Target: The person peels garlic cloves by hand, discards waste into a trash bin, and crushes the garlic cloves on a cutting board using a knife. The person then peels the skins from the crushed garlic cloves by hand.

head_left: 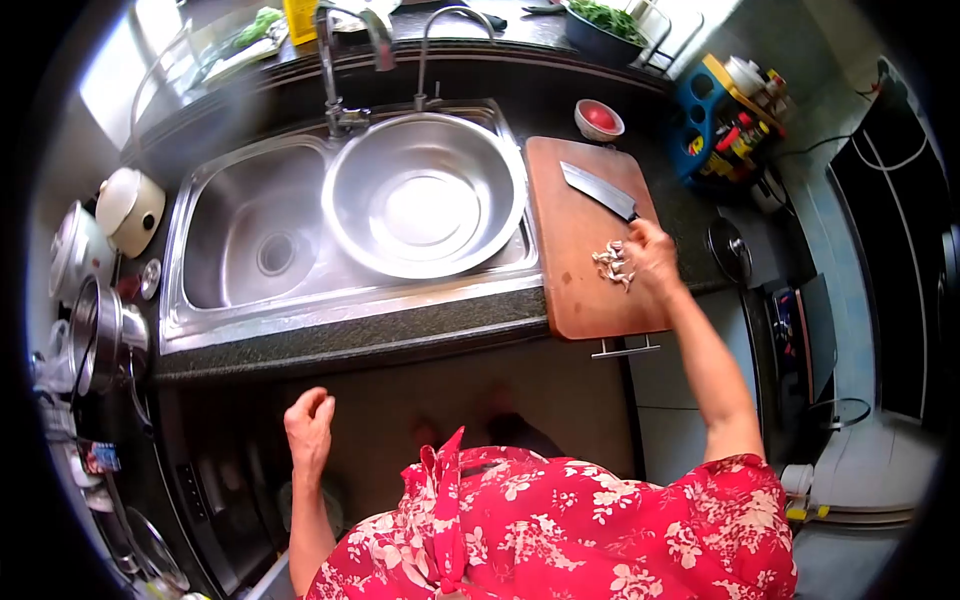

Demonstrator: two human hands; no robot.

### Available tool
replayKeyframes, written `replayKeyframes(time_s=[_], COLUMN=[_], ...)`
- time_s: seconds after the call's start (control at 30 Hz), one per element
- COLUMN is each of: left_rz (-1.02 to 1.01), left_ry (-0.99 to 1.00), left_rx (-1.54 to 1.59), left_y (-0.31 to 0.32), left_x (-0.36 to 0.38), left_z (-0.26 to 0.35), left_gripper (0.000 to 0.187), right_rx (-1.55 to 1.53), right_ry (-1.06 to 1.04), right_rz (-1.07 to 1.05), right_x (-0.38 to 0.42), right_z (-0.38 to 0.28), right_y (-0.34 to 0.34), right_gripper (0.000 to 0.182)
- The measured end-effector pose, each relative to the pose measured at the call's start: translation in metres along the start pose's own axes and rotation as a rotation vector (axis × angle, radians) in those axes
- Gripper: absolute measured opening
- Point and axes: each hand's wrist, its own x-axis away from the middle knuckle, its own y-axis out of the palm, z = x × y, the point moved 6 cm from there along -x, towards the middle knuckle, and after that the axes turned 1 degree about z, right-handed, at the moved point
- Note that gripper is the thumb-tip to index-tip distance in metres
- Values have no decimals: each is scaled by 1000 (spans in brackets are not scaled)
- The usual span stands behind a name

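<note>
My right hand (653,258) is over the wooden cutting board (575,305), its fingers curled round the handle end of a kitchen knife (597,187). The blade lies flat across the upper board, pointing up and left; most of the handle is hidden by the hand. Beside my fingers is a small heap of white pieces that look like garlic cloves (612,265). My left hand (310,425) hangs in front of the counter edge, fingers bent together, with nothing visible in it. A large steel basin (350,240) rests over the right sink bowl, left of the board.
The left sink bowl (225,240) is under the faucet (330,80). A small bowl with something red (598,118) stands behind the board. A bottle rack (715,125) and pot lid (729,250) are at right. Pots (128,212) line the left side.
</note>
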Motion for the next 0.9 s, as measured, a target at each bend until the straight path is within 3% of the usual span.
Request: replayKeyframes(time_s=[0.07, 0.1, 0.17, 0.2, 0.3, 0.4, 0.43, 0.53, 0.63, 0.73, 0.9], left_rz=[4, -10, -110, -204, -255, -333, -273, -261, -225, -217, -214], left_ry=[34, 97, 202, 189, 630, 716, 824, 903, 921, 894, 879], left_rx=[56, 73, 19, -26, -147, -206, -208, -424, -596, -668, -842], left_y=[51, 87, 146, 176, 268, 355, 383, 452, 487, 504, 523], left_x=[-25, -32, -38, -39, -48, -57, -59, -57, -53, -57, -64], left_z=[47, 83, 134, 159, 214, 254, 262, 284, 293, 292, 295], left_gripper=[17, 17, 17, 18, 21, 24, 29, 37, 29, 20, 11], right_rx=[398, 375, 472, 459, 460, 257, 234, 96, -300, -651, -556], right_ry=[-118, -117, -75, -78, -278, -414, -423, -363, -173, -178, -70], right_rz=[130, 128, -85, -87, -117, -79, -102, -226, -338, -254, -285], right_x=[-33, -49, -62, -67, -81, -98, -103, -113, -107, -80, -23], right_z=[55, 79, 103, 112, 117, 113, 115, 134, 157, 176, 215], right_y=[-18, -22, -22, -18, 15, 15, 16, 8, -19, -42, -48], right_gripper=[42, 42, 44, 44, 39, 18, 18, 18, 20, 15, 28])
